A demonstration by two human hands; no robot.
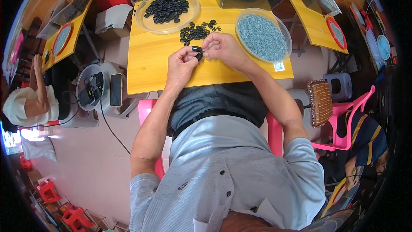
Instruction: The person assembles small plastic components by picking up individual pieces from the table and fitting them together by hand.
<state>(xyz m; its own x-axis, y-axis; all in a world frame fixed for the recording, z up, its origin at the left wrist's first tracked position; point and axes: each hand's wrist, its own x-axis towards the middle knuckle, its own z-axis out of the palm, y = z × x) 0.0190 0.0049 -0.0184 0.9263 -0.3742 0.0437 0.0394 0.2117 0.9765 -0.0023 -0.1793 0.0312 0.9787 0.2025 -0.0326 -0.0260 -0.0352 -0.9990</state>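
Over the front half of the yellow table (150, 73), my left hand (180, 65) pinches a small black plastic piece (199, 56) between thumb and fingers. A glossy black cover or piece (196, 49) sits at its index fingertip; I cannot tell whether it is worn or held. Close beside it, my right hand (224, 50) has thumb and fingers pressed together at the black piece. Whatever they grip is too small to make out. Just beyond my hands lies a loose pile of small black plastic parts (195, 33).
A clear round tray (139, 19) of black parts stands at the far left, and a round tray (289, 45) of small grey metal pins at the right. Clear bins (234, 1) of black parts line the back. Left of the table, a phone (116, 90) rests on a stool; other people sit at both sides.
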